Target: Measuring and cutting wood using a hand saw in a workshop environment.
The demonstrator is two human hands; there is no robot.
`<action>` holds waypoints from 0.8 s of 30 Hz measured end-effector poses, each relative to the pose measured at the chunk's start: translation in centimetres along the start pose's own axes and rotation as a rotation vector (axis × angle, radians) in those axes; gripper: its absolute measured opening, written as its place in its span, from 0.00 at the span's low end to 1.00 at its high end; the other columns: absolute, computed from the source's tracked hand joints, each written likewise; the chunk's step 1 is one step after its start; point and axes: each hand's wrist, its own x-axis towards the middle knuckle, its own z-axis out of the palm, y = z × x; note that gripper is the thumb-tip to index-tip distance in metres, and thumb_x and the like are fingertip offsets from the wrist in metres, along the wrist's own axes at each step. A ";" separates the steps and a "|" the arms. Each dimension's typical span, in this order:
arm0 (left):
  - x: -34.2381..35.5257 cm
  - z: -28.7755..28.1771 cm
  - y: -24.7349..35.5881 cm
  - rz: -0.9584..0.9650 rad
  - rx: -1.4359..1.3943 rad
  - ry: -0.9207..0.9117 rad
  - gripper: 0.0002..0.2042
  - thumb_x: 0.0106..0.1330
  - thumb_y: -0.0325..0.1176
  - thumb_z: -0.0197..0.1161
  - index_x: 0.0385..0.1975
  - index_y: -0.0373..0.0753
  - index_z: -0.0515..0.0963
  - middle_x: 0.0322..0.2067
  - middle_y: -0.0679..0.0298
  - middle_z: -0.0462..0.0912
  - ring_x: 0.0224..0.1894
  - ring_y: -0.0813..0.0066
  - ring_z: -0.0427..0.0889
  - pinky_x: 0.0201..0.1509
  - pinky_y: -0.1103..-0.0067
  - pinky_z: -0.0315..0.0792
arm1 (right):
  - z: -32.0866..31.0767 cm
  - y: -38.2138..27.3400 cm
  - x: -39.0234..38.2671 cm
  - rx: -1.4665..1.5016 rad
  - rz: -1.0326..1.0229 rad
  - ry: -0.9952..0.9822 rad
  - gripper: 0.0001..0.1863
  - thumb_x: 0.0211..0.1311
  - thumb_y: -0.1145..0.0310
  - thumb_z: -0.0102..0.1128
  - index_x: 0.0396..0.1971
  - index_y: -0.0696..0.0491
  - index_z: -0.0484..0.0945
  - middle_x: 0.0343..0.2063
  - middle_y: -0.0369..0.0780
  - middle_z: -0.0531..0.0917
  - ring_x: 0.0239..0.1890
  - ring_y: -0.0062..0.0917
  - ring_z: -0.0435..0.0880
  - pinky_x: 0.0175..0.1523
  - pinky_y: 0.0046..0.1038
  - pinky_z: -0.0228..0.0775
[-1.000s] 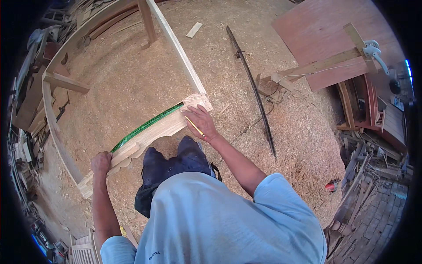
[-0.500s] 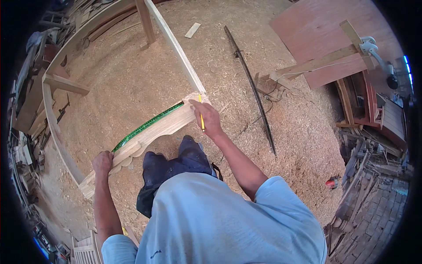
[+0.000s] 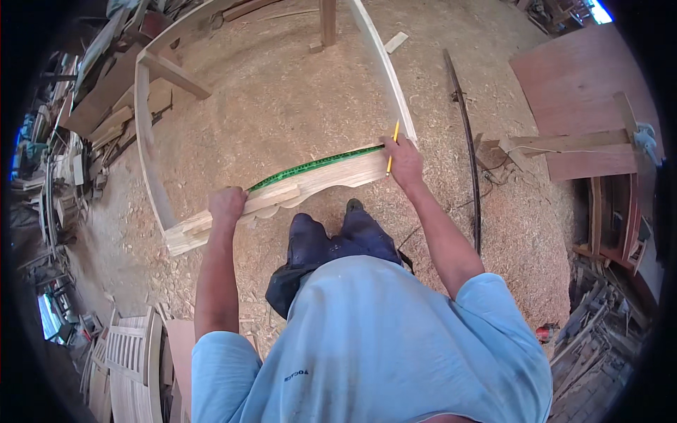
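Observation:
A green tape measure blade (image 3: 310,166) is stretched along the top of a pale wooden rail (image 3: 345,176) with a scalloped lower edge, bowing slightly between my hands. My left hand (image 3: 228,204) is closed around the tape's left end, resting at the rail; whatever lies inside the fist is hidden. At the rail's right end, my right hand (image 3: 406,163) pinches a yellow pencil (image 3: 395,132) pointing up and away, and its fingers also press at the tape's right end. The rail forms the near side of a large wooden frame (image 3: 384,67).
Sawdust and shavings cover the floor (image 3: 282,92). A long dark bar (image 3: 467,141) lies to the right, near a reddish plywood sheet (image 3: 585,92). Slatted wooden panels (image 3: 127,352) lean at lower left. Scrap wood is heaped at lower right, with a small red object (image 3: 544,333).
My view has turned, so the frame, rail and hands sit further right and higher in the picture. Both hands stay at the tape's ends, and the pencil is still in my right hand.

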 end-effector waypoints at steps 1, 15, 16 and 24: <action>-0.2 -0.2 0.2 0.000 -0.015 0.010 0.21 0.75 0.52 0.56 0.42 0.43 0.91 0.42 0.54 0.92 0.43 0.47 0.90 0.45 0.53 0.82 | -0.1 0.0 0.1 -0.020 0.005 -0.030 0.17 0.69 0.61 0.62 0.56 0.40 0.82 0.43 0.37 0.80 0.43 0.36 0.84 0.46 0.39 0.78; -0.5 -1.2 1.2 -0.046 0.003 -0.024 0.18 0.75 0.49 0.60 0.44 0.43 0.92 0.44 0.54 0.92 0.42 0.46 0.91 0.41 0.39 0.83 | -0.5 -1.0 2.2 -0.096 0.066 -0.235 0.12 0.69 0.61 0.60 0.50 0.43 0.84 0.42 0.40 0.82 0.41 0.41 0.85 0.45 0.42 0.77; -0.5 -1.0 1.2 -0.047 -0.003 -0.012 0.18 0.75 0.48 0.60 0.43 0.43 0.92 0.44 0.55 0.92 0.42 0.46 0.91 0.41 0.37 0.82 | -0.5 -1.1 2.3 -0.090 0.078 -0.234 0.12 0.69 0.61 0.60 0.49 0.43 0.84 0.42 0.40 0.82 0.41 0.41 0.85 0.45 0.43 0.76; -0.3 -0.7 1.0 -0.018 -0.007 0.014 0.18 0.73 0.46 0.59 0.41 0.41 0.92 0.40 0.51 0.92 0.40 0.44 0.91 0.38 0.39 0.83 | 0.0 -1.3 2.1 -0.086 0.099 -0.195 0.11 0.68 0.61 0.61 0.46 0.44 0.86 0.40 0.41 0.82 0.39 0.41 0.85 0.44 0.42 0.75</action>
